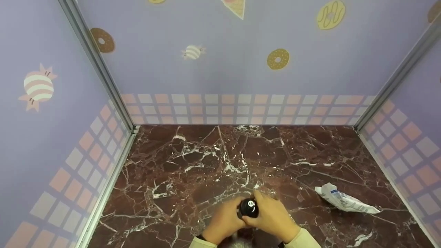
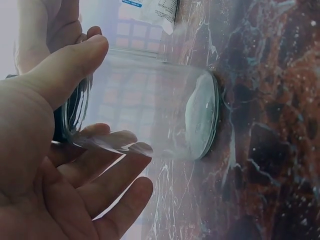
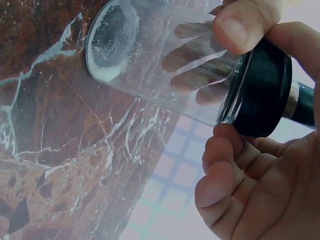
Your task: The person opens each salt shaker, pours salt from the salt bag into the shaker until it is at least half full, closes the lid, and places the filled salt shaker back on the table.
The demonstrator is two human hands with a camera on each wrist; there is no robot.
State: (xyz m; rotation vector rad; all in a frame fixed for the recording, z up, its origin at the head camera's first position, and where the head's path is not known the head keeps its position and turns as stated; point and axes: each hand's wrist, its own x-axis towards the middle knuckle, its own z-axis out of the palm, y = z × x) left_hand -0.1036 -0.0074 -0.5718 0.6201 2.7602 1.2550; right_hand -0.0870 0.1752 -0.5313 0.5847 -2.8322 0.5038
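Right there, 2 hands meet around 1 glass jar (image 2: 145,100): the left hand (image 1: 224,220) has thumb and fingers wrapped about its upper part, the right hand (image 1: 275,218) grips the black lid (image 3: 265,90). Below the grip, white powder (image 3: 112,74) lies in the jar's bottom, near the marbled tabletop (image 1: 165,210); right of the grip rests a crumpled white packet (image 1: 344,200).

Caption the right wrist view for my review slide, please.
Right hand gripping the black lid of a clear jar, white residue at its base.
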